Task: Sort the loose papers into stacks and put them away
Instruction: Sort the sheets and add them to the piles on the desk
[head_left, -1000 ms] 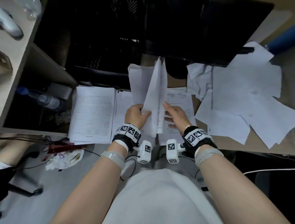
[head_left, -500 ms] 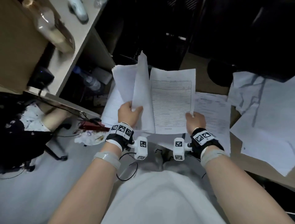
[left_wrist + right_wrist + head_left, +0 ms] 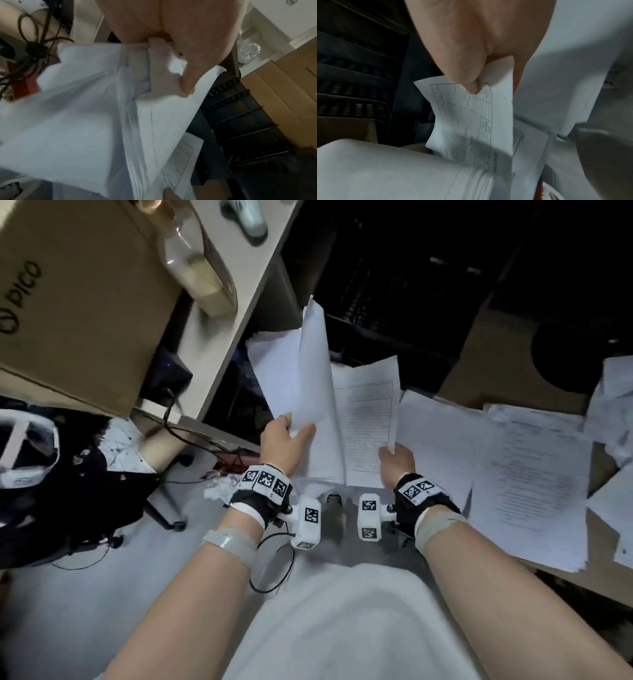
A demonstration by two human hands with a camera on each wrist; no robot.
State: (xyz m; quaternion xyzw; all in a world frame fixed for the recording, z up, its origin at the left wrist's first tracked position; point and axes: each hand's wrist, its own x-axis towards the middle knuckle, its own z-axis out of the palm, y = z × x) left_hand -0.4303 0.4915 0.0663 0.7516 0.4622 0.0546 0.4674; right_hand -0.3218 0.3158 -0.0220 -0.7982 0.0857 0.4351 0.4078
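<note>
Since the previous frame the ruled form (image 3: 368, 426) has dropped lower and swung in toward the bundle, narrowing the gap between them; both hands keep their grip.

To the far left of the hands, a brown carton (image 3: 78, 302) marked PICO sits on a pale shelf (image 3: 219, 337). The left hand (image 3: 284, 445) grasps a bundle of white sheets (image 3: 301, 378), thumb on the near face, fingers behind, the sheets standing nearly upright. Just right of it, the right hand (image 3: 397, 462) pinches the ruled form at its lower right corner, thumb on the printed side. Behind the hands stand dark stacked trays (image 3: 243, 121). Right of the right hand, loose printed pages (image 3: 534, 474) lie overlapping on the bench (image 3: 493, 364).
</note>
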